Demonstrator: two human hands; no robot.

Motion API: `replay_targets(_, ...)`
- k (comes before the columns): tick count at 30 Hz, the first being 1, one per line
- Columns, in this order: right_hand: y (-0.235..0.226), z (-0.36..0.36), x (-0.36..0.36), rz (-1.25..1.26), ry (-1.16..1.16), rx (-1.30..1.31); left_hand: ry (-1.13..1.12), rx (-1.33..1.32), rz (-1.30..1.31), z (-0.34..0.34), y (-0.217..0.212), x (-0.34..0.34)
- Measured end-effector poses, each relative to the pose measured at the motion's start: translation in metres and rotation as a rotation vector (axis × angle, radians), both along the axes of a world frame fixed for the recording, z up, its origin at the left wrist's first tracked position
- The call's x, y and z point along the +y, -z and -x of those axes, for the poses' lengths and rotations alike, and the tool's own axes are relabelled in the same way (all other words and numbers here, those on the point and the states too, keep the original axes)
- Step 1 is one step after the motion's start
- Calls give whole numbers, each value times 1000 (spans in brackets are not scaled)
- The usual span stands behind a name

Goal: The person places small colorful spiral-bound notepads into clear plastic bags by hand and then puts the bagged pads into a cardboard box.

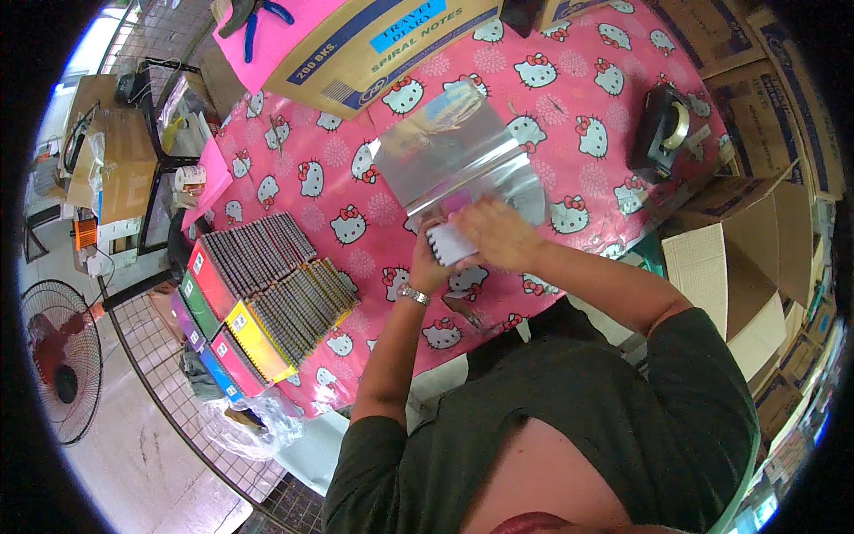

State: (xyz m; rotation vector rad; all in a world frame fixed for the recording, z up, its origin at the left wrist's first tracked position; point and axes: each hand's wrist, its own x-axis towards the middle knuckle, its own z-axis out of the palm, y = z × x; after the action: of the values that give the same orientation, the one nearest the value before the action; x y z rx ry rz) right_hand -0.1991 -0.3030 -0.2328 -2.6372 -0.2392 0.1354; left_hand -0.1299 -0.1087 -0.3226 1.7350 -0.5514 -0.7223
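Note:
My left hand (429, 260) is closed around a small stack of spiral notebooks (450, 242) with white page edges, at the middle of the table. Over the top of the same stack bends my right hand (500, 233), its fingers pressed together at the near end of a clear plastic bag (445, 147). The bag lies flat, stretching away from me, with a crease across it. A bit of pink-purple cover shows through the plastic by my fingertips. My right fingertips are partly hidden, as is how far the notebooks sit inside the bag.
Left of my hands stand rows of spiral notebooks (280, 303) with coloured covers. A large carton (382, 53) carries blue-handled pliers (253, 22) at the far side. A black tape dispenser (658, 133) sits far right. An opened carton (747, 258) is at my right; a fan (62, 360) stands left.

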Motion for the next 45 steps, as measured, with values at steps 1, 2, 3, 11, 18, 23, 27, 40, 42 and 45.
replay_targets(1, -2, -2, -2, -41, 38, 72, -26, 156, 12, -4, -15, -3)
replay_targets(2, 0, -4, -6, -100, 203, -11, 58, 85, -56, -18, -27, -8)
replay_targets(3, 4, -8, -11, -155, 359, -94, 135, 15, -120, -40, -37, -12)
replay_targets(11, 86, -47, -36, -547, 1116, 423, -57, -800, -99, -21, -39, -25)
replay_targets(18, 81, -54, -18, -557, 1175, 495, 382, -581, -411, 28, 7, -8)
replay_targets(23, 85, -55, -25, -493, 1150, 438, 312, -650, -377, 29, 9, -11)
replay_targets(27, 72, -46, -41, -477, 1084, 372, 266, -579, -395, 26, 11, -17)
replay_targets(40, 105, 29, -69, -120, -5, 214, 225, -495, -298, 20, 13, -18)
replay_targets(42, 106, 25, -66, -100, -21, 253, 267, -495, -390, 21, 2, -24)
replay_targets(45, 100, 13, -62, -21, -36, 222, 245, -473, -395, 19, 1, -27)
